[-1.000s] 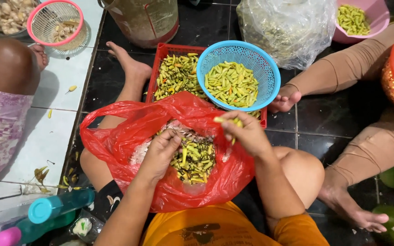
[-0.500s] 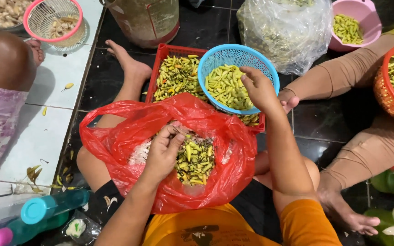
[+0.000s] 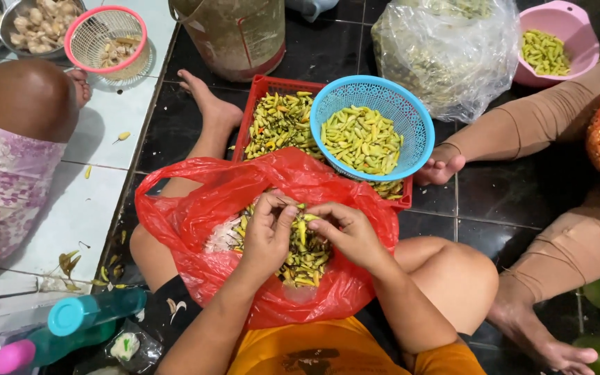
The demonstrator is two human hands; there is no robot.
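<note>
A red plastic bag (image 3: 196, 208) lies open on my lap, holding small yellow-green chilies (image 3: 307, 253). My left hand (image 3: 267, 232) and my right hand (image 3: 347, 229) meet over the bag, fingertips pinching one chili between them. Just beyond the bag a blue colander (image 3: 411, 118) with more chilies rests on a red crate (image 3: 262, 87) that also holds chilies.
Another person's knee (image 3: 26, 97) is at the left beside a pink basket (image 3: 78, 28) and a metal bowl (image 3: 10, 21). A second person's legs (image 3: 515, 132) lie at the right, near an orange basket (image 3: 595, 146), pink bowl (image 3: 578, 21) and clear bag (image 3: 446, 55). A teal bottle (image 3: 85, 312) lies at lower left.
My right hand reached out over the blue colander, then came back to the bag and joined my left hand on a chili.
</note>
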